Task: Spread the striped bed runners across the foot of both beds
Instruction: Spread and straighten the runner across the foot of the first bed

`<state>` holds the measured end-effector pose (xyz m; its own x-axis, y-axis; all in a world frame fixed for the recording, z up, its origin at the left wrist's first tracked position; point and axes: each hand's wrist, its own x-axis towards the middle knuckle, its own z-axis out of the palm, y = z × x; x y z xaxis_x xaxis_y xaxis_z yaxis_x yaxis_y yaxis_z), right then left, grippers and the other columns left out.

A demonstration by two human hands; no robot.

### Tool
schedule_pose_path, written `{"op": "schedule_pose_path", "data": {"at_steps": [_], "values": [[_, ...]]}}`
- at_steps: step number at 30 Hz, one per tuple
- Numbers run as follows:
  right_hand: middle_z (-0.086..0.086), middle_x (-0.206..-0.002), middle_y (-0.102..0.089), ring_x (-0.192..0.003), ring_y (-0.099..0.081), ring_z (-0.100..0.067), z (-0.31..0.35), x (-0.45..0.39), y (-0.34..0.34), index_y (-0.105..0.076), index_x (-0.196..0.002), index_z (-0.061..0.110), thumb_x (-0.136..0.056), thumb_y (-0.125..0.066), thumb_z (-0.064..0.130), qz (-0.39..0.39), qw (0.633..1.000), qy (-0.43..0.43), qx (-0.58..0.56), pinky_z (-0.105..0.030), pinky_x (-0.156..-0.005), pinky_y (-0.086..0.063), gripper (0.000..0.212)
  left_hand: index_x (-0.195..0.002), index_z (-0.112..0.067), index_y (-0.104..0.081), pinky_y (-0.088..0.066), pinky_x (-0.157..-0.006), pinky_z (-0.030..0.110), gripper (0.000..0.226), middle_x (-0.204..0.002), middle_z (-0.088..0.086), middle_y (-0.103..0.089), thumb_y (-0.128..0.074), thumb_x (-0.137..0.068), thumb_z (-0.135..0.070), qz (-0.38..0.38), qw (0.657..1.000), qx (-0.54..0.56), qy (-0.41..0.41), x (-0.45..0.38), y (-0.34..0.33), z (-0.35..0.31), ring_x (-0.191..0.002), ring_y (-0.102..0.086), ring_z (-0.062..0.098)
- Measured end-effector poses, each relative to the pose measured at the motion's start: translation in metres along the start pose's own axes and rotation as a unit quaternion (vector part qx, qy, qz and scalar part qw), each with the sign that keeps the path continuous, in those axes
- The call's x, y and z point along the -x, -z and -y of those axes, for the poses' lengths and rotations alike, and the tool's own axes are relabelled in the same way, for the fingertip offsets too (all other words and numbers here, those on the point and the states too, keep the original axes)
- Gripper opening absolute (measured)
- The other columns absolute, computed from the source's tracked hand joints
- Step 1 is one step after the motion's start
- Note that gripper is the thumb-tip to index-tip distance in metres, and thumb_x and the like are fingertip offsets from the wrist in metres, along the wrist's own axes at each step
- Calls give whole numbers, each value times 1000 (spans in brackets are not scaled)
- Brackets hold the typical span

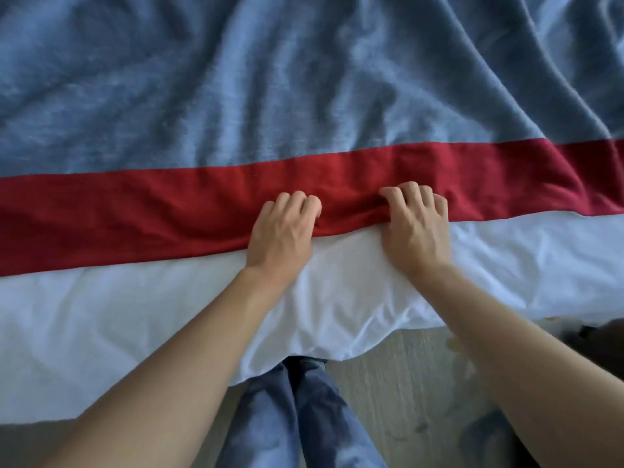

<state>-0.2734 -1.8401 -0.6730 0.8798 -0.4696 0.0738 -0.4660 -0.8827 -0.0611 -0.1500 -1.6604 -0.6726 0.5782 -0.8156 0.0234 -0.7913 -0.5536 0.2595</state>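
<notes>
Head view: both hands lie side by side on the striped bed runner (304, 96), at the near edge of its red stripe (135, 211). The left hand (282, 233) has its fingers curled down into the red cloth, bunching it beneath the fingertips. The right hand (417, 228), just beside it, likewise has curled fingers clutching a fold of the red cloth, with small wrinkles gathered between the two hands. Beyond the hands the runner's grey-blue part spreads rumpled across the bed, with creases running toward the far right. Under the wrists and nearer the person lies the white duvet (354, 298), whose edge hangs over the side of the bed. Below the forearms, blue trouser legs (304, 417) stand on a pale floor (405, 383).
</notes>
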Motion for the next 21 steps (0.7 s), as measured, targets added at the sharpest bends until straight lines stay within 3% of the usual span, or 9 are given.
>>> {"op": "schedule_pose_path", "data": {"at_steps": [5,10,21], "values": [[-9,-98,-57,-91,-52,-34,-70,4,17,-63,-104,16,-79,-53,5,-7,996,-52,69,-44,-78,-37,29,-87,-17,-55,-40,-66,42,22,-82,3,-52,-38,-82,-4,0,999,15,-46,-20,-20,-52,-78,-50,28],[-11,-96,-56,-90,-50,-36,-162,25,28,-63,-101,15,-83,-59,6,-1,984,-125,125,-47,-78,-38,20,-92,-17,-55,-40,-67,40,22,-85,3,-51,-45,-81,0,12,998,12,-52,-42,-34,-91,-79,-50,27],[-8,-93,-56,-89,-50,-33,-309,29,14,-64,-100,15,-84,-60,8,-36,992,-93,78,-44,-78,-35,18,-94,-17,-56,-40,-69,41,24,-88,4,-53,-42,-83,-1,3,997,-16,-71,-130,-74,-245,-82,-51,28]]}}
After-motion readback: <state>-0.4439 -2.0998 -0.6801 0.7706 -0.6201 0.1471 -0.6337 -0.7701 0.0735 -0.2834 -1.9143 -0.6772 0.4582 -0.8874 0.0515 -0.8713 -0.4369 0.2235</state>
